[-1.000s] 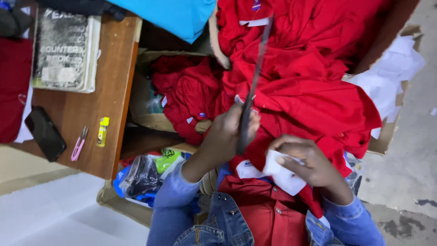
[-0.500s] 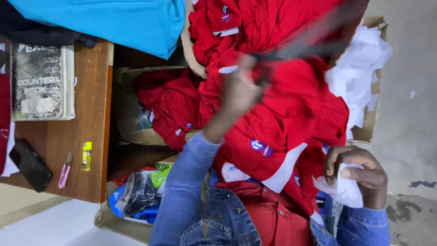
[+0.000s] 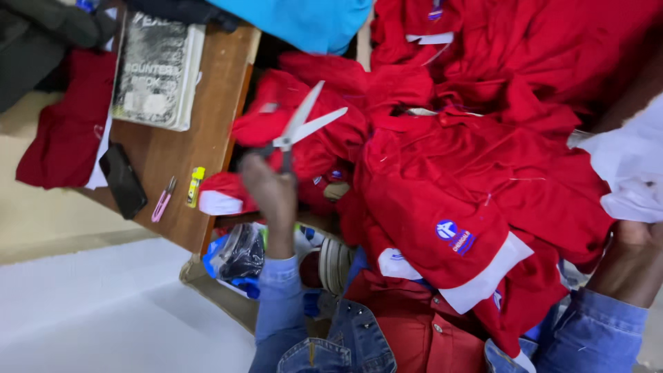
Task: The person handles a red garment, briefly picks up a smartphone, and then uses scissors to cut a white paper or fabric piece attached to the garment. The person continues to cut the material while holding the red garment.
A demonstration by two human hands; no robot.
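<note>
Red polo shirts (image 3: 476, 159) with white-trimmed sleeves fill the frame from 12 to 5 o'clock, heaped over the person's lap; one sleeve carries a small blue-and-white chest badge (image 3: 454, 235) near the centre-right. Left hand (image 3: 271, 188), just left of centre, is closed around the dark handles of a pair of steel scissors (image 3: 302, 128), whose blades stand apart and point toward 1 o'clock, over a crumpled red shirt. Right hand (image 3: 632, 257), at 4 o'clock near the frame edge, lies under a bundle of white cloth (image 3: 632, 169); its fingers are hidden, so whether they are clamped on the cloth cannot be told. Both forearms wear blue denim sleeves (image 3: 280, 297).

Wooden bench (image 3: 200, 138), at 10 o'clock, carries a worn grey book (image 3: 155, 69), a black phone (image 3: 123, 181) lying flat, a pink thread snipper (image 3: 163, 199) and a small yellow cylinder (image 3: 195, 185), the last two side by side near the bench's lower edge. A further red garment (image 3: 63, 131) hangs over the bench's far side at 9 o'clock. Turquoise fabric (image 3: 304, 21) lies at 12 o'clock. Below the bench edge, at 7 o'clock, sits a crumpled blue and black plastic bag (image 3: 238, 255).
</note>
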